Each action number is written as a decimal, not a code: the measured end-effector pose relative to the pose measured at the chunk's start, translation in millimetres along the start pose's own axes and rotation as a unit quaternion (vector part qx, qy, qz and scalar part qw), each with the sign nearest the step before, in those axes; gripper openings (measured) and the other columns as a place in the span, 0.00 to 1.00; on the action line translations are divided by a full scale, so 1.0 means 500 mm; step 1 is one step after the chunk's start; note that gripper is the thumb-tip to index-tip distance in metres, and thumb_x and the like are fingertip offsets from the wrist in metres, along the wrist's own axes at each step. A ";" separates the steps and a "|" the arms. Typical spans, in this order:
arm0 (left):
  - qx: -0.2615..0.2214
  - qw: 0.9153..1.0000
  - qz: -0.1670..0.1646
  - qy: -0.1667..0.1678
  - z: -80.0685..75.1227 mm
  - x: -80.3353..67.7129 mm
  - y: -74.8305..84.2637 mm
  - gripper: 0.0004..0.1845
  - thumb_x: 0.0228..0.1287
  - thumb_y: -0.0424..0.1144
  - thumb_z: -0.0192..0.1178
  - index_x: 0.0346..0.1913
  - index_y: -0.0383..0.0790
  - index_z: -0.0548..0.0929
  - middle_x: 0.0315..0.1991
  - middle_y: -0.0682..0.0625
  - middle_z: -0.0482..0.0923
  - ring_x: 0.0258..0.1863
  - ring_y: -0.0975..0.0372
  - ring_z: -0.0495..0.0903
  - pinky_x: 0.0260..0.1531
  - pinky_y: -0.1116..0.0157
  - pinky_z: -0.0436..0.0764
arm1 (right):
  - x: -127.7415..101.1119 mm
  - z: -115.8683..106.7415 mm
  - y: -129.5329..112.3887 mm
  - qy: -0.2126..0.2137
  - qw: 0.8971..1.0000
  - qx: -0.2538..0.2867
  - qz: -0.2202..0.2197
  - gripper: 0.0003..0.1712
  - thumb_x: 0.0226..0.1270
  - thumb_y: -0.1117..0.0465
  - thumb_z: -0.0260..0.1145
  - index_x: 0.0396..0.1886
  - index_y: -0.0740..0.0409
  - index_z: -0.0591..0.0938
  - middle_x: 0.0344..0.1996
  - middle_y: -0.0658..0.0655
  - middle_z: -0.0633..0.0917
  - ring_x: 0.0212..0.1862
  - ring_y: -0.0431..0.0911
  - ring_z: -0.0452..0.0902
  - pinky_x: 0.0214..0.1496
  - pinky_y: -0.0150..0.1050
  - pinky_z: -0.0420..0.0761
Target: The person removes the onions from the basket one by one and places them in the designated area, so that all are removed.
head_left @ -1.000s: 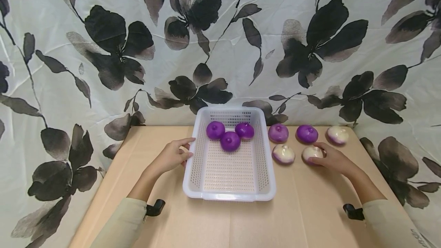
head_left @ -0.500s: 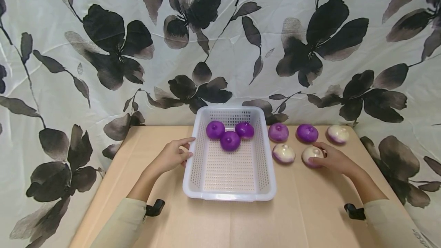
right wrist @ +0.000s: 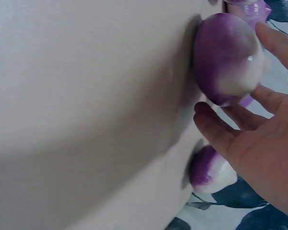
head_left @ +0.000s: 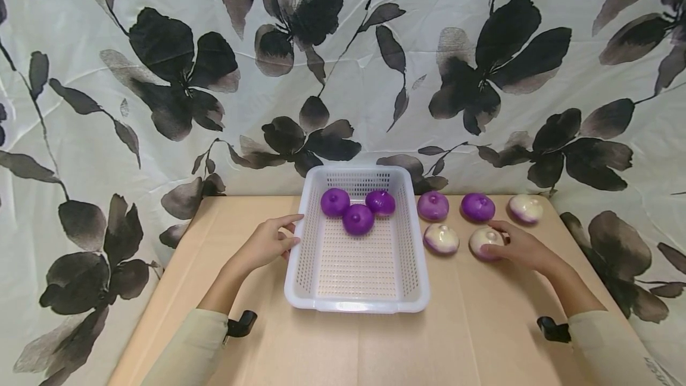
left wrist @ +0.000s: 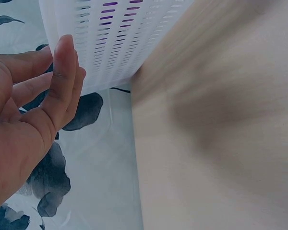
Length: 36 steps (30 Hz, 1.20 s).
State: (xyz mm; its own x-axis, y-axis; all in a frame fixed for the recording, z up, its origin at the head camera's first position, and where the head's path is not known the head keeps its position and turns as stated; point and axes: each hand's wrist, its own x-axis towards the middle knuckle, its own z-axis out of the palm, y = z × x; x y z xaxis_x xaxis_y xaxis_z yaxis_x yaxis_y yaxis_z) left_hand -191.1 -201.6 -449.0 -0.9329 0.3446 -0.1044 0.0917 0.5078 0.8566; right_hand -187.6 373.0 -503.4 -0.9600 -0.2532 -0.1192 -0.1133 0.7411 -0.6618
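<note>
In the head view my left hand (head_left: 270, 243) is at the left side of the white perforated basket (head_left: 358, 305), its fingertips touching the rim. The left wrist view shows these fingers loosely bent against the basket wall (left wrist: 103, 52). Three purple onions (head_left: 358, 220) lie in the far half of the basket. To the right of it, my right hand (head_left: 522, 247) holds a white-topped onion (head_left: 484, 244) with thumb and fingers around it. In the right wrist view this onion (right wrist: 225, 57) shows a purple underside and sits on or just above the table.
Two purple onions (head_left: 433, 206) and a white-topped onion (head_left: 525, 209) stand in a row at the table's back edge. Another white-topped onion (head_left: 441, 239) lies beside the basket's right wall. A floral cloth (head_left: 386, 76) hangs behind the wooden table (head_left: 375, 350).
</note>
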 end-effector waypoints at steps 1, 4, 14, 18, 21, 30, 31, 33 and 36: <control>0.000 1.000 0.000 0.000 0.000 0.000 0.001 0.31 0.70 0.25 0.60 0.75 0.31 0.68 0.52 0.31 0.75 0.27 0.59 0.84 0.28 0.54 0.91 | -0.001 -0.005 -0.002 -0.002 1.000 -0.001 0.000 0.45 0.71 0.52 0.70 0.73 0.78 0.63 0.68 0.82 0.68 0.65 0.80 0.67 0.64 0.73 0.75; -0.001 1.000 0.001 -0.001 0.000 0.000 0.002 0.31 0.70 0.25 0.60 0.75 0.31 0.68 0.52 0.32 0.75 0.27 0.59 0.84 0.28 0.54 0.91 | -0.003 -0.024 -0.018 0.004 1.000 -0.011 -0.011 0.43 0.72 0.54 0.69 0.72 0.81 0.62 0.68 0.83 0.67 0.63 0.81 0.69 0.63 0.72 0.76; 0.005 1.000 -0.003 0.001 0.001 0.000 -0.001 0.31 0.70 0.25 0.60 0.75 0.31 0.68 0.52 0.32 0.75 0.27 0.59 0.84 0.30 0.51 0.91 | 0.013 -0.085 -0.105 0.024 0.997 -0.050 -0.057 0.40 0.72 0.53 0.70 0.72 0.75 0.66 0.68 0.78 0.71 0.64 0.79 0.71 0.65 0.74 0.73; 0.005 1.000 -0.006 0.001 0.002 0.000 -0.003 0.31 0.70 0.25 0.60 0.75 0.32 0.68 0.52 0.32 0.75 0.27 0.60 0.84 0.30 0.54 0.91 | 0.023 -0.091 -0.145 0.023 0.996 -0.050 -0.064 0.41 0.72 0.52 0.70 0.74 0.72 0.66 0.69 0.76 0.71 0.65 0.76 0.72 0.65 0.72 0.75; 0.005 1.000 -0.005 -0.001 0.002 -0.001 -0.001 0.31 0.70 0.25 0.59 0.75 0.31 0.68 0.53 0.31 0.75 0.28 0.60 0.84 0.28 0.59 0.90 | 0.033 -0.089 -0.174 0.019 0.996 -0.040 -0.072 0.42 0.72 0.52 0.70 0.75 0.71 0.65 0.70 0.75 0.71 0.66 0.73 0.72 0.66 0.71 0.75; 0.007 1.000 0.000 0.002 0.004 -0.001 -0.003 0.31 0.70 0.25 0.60 0.75 0.31 0.68 0.53 0.31 0.75 0.26 0.61 0.84 0.28 0.58 0.91 | 0.066 -0.060 -0.241 0.004 0.991 0.012 -0.131 0.38 0.69 0.59 0.73 0.73 0.69 0.69 0.69 0.72 0.74 0.66 0.70 0.75 0.66 0.64 0.78; 0.008 1.000 0.000 0.002 0.004 -0.001 -0.004 0.31 0.70 0.25 0.60 0.75 0.31 0.68 0.53 0.31 0.75 0.26 0.61 0.84 0.28 0.57 0.91 | 0.071 -0.056 -0.247 0.002 0.991 0.017 -0.136 0.38 0.69 0.59 0.73 0.73 0.68 0.69 0.69 0.72 0.74 0.66 0.70 0.75 0.66 0.64 0.78; 0.007 1.000 -0.001 0.003 0.003 -0.001 -0.004 0.31 0.70 0.26 0.60 0.75 0.31 0.68 0.53 0.31 0.76 0.27 0.61 0.84 0.29 0.57 0.91 | 0.080 -0.046 -0.257 -0.003 0.989 0.021 -0.146 0.38 0.68 0.58 0.74 0.73 0.66 0.70 0.69 0.70 0.75 0.66 0.69 0.75 0.66 0.63 0.79; 0.007 1.000 0.000 0.002 0.001 -0.002 -0.004 0.31 0.71 0.25 0.60 0.75 0.30 0.68 0.53 0.31 0.76 0.28 0.60 0.85 0.28 0.57 0.91 | 0.096 -0.033 -0.276 -0.011 0.988 0.026 -0.154 0.39 0.66 0.58 0.75 0.73 0.64 0.71 0.70 0.67 0.75 0.66 0.67 0.76 0.67 0.62 0.79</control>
State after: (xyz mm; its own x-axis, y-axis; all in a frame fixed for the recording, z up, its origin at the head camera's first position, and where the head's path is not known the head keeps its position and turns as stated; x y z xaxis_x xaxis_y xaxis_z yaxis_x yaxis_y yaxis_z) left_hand -190.4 -202.7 -450.7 -0.9346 0.3407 -0.1024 0.0957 0.5182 0.8499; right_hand -222.3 269.0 -405.6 -0.8763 -0.4754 0.0778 -0.3853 0.5946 -0.7057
